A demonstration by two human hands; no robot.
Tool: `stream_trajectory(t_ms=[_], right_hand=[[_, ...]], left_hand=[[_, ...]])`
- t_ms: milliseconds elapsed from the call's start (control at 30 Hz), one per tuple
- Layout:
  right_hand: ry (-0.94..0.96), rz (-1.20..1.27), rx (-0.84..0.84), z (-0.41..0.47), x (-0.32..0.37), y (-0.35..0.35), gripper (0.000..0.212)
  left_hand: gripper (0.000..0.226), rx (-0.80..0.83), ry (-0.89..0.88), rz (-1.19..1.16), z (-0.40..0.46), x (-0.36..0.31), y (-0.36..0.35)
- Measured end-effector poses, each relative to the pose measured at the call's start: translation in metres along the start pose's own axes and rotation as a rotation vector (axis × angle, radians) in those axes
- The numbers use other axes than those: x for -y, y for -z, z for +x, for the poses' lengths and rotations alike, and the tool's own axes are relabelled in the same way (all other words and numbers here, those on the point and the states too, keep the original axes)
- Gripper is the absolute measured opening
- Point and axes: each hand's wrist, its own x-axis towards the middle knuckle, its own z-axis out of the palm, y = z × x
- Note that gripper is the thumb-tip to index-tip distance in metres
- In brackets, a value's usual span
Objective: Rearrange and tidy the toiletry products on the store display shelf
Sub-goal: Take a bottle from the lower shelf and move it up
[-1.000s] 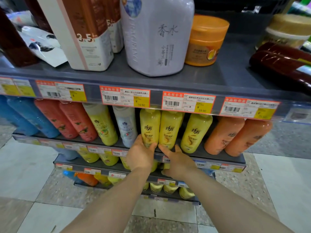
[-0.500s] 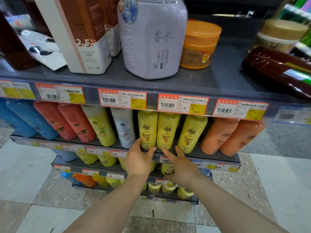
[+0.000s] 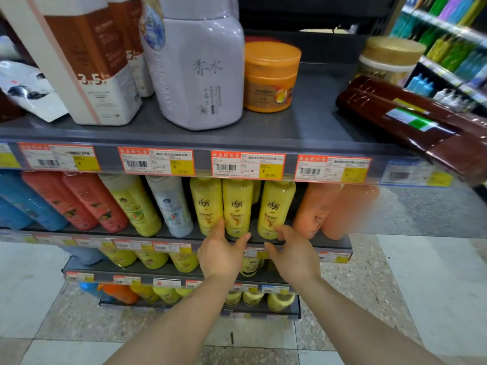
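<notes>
Both hands (image 3: 221, 252) (image 3: 292, 254) outstretched, fingers (image 3: 243, 239) spread, below yellow bottles (image 3: 237, 206).

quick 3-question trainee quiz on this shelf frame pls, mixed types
1. True or false: the left hand has a yellow bottle lifted off the shelf.
2. Which item stands right beside the lilac jug on the top shelf? A) orange jar B) blue bottle C) green tube
3. Fill in: the right hand reaches toward the rightmost of the three yellow bottles, with ____ bottles standing to their right.

Key: 1 false; 2 A, the orange jar; 3 orange.
</notes>
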Motion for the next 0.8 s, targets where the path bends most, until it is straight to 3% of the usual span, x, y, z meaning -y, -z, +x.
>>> stream_trajectory(t_ms=[200, 300, 433, 600, 800], right_hand=[[-0.136, 0.076, -0.009, 0.009, -0.004, -0.001, 0.049], [-0.158, 0.114, 0.044, 0.016, -0.003, -0.003, 0.063], [-0.158, 0.126, 0.061, 0.025, -0.001, -0.006, 0.064], [-0.16, 0.135, 0.043, 0.034, -0.002, -0.013, 0.056], [-0.147, 0.087, 0.03, 0.037, -0.009, -0.021, 0.046]], left_hand=[[0.051, 0.002, 0.046, -0.024, 0.001, -0.008, -0.01], [0.057, 0.02, 0.04, -0.016, 0.001, -0.008, -0.015], [0.058, 0.024, 0.09, -0.05, 0.003, -0.009, -0.022], [0.039, -0.009, 0.188, 0.055, 0.012, -0.018, -0.03], [0.03, -0.004, 0.164, 0.088, 0.016, -0.016, -0.028]])
